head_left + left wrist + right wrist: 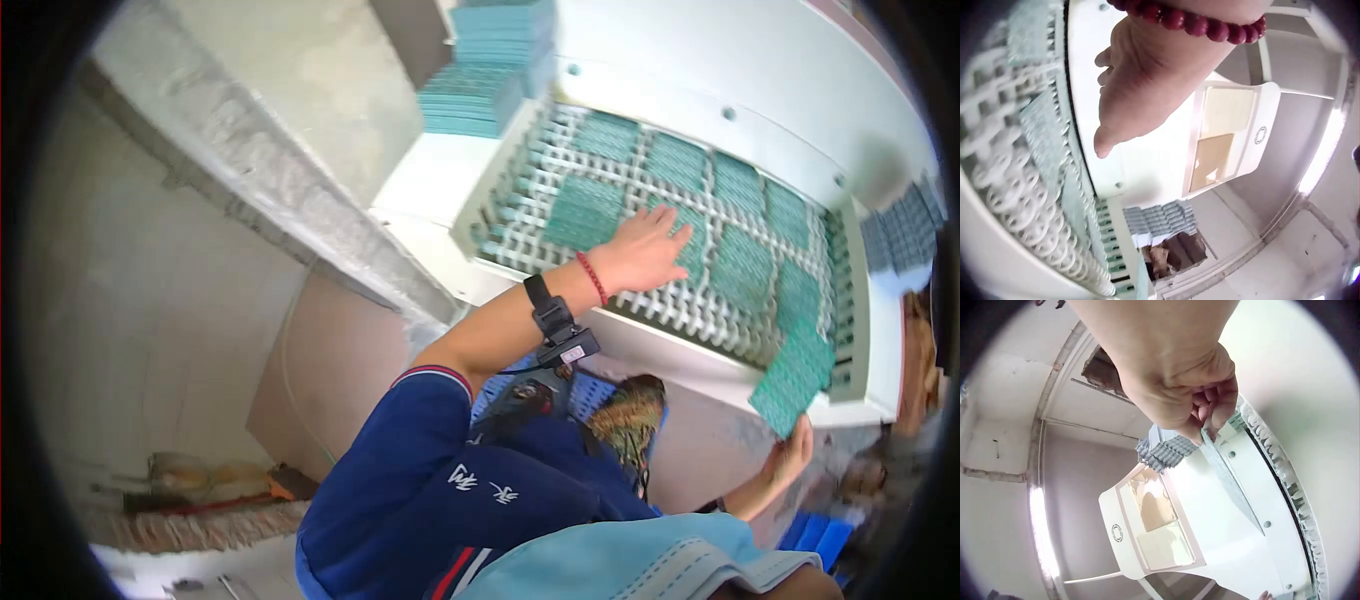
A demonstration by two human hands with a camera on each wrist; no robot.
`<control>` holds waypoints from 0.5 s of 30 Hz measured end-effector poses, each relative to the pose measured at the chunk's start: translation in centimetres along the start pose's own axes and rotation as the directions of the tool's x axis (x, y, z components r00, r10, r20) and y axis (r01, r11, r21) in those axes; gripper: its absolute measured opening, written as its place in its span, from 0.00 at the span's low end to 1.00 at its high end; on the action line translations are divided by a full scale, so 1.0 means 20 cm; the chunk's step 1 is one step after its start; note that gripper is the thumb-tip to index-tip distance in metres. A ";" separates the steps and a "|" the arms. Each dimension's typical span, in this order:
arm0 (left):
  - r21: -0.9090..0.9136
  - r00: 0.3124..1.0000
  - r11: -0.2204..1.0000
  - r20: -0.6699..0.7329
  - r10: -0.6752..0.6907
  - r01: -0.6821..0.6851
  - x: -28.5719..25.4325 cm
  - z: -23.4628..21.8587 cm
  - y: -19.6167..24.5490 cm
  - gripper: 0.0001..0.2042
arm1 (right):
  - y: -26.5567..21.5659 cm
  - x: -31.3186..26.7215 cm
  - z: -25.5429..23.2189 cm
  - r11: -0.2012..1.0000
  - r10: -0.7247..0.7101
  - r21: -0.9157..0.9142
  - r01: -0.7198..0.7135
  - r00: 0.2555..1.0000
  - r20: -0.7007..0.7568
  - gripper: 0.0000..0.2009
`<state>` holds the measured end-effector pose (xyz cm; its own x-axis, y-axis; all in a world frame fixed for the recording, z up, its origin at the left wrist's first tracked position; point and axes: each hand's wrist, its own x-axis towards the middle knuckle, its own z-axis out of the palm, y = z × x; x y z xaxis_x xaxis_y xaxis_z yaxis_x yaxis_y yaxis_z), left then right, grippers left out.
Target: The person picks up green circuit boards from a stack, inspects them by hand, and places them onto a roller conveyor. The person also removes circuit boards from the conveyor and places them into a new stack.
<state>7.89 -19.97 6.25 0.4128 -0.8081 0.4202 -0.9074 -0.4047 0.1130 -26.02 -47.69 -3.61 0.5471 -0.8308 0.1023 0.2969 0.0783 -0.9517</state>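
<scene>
My left hand (648, 250), with a red bead bracelet at its wrist, is spread over the near middle of a roller conveyor (515, 240). Its fingers are straight and overlap one of the green circuit boards (742, 268) lying in rows on the white rollers. In the left wrist view the thumb and fingers extend with nothing between them. My right hand (790, 458) pinches a thin green circuit board (797, 380) by its near end, at the conveyor's right front corner. The right wrist view shows that board (1230, 478) edge-on between thumb and fingers.
Stacked green boards (475, 98) stand on the white ledge at the conveyor's left. More grey-looking boards (900, 228) lean in a stack at its right, beside a brown cardboard box (915, 350). A white machine housing (740, 60) rises behind the rollers. Blue crates (825, 540) sit lower right.
</scene>
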 end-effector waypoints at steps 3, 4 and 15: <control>0.099 0.987 0.988 -0.122 -0.103 0.115 0.05 -0.24 -0.13 0.27 | -0.02 0.02 0.04 0.995 0.050 0.085 -0.049 0.999 -0.005 0.09; 0.134 0.976 0.976 -0.159 -0.150 0.172 0.06 -0.32 -0.22 0.27 | 0.00 0.02 0.04 0.995 0.043 0.091 -0.043 0.999 -0.003 0.09; 0.632 0.805 0.543 -0.236 -0.545 0.553 -0.04 -0.61 -0.98 0.18 | 0.07 0.05 0.04 0.988 0.040 0.146 -0.047 0.998 0.053 0.06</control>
<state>24.28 -6.20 14.63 0.8079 -0.3288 0.4890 -0.2150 -0.9371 -0.2749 -24.44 -48.03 -4.67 0.5989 -0.7969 0.0792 0.3814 0.1969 -0.9032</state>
